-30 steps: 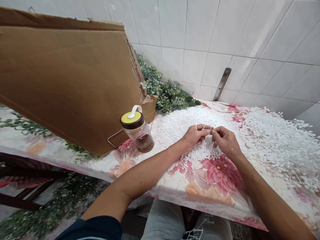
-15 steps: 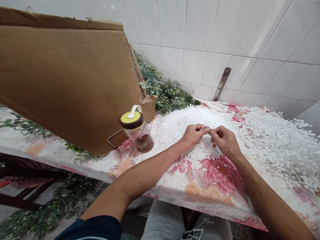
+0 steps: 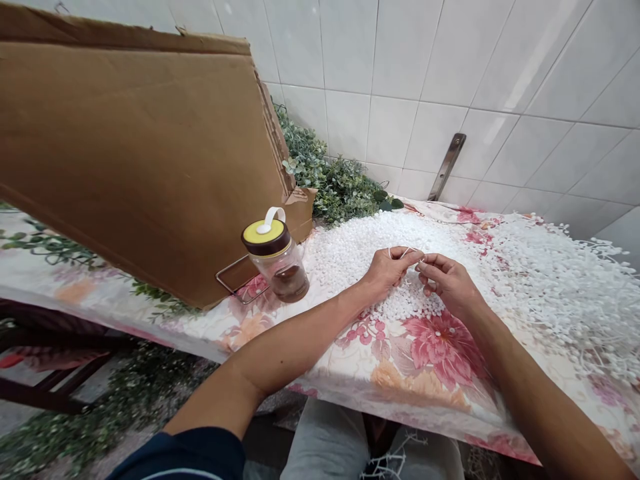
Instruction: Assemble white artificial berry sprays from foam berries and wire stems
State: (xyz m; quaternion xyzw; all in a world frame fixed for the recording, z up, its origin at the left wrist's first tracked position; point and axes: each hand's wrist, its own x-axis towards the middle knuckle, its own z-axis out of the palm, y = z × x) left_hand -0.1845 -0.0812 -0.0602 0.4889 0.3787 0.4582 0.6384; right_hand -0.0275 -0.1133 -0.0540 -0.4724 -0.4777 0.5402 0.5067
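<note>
My left hand [image 3: 387, 270] is closed in a pinch on a thin white stem [image 3: 407, 251], part of which loops over its fingers. Facing it, my right hand [image 3: 447, 280] has thumb and forefinger pinched together close to the left fingertips. A tiny white piece seems to be between the right fingers, too small to make out. Under and behind both hands spreads a heap of small white beads [image 3: 345, 250]. To the right lies a pile of white branched stems with bead-like tips [image 3: 565, 287].
A clear jar with a yellow lid [image 3: 275, 260] stands left of my hands, beside a wire frame [image 3: 233, 280] and a large cardboard box [image 3: 135, 160]. Green artificial foliage [image 3: 340, 183] lies behind. The floral tablecloth [image 3: 440, 347] covers the table; a tiled wall [image 3: 345, 127] rises behind.
My right hand has shifted slightly left, its fingertips now just below the left fingertips. The whole view has moved a little; the left hand keeps its pinch.
</note>
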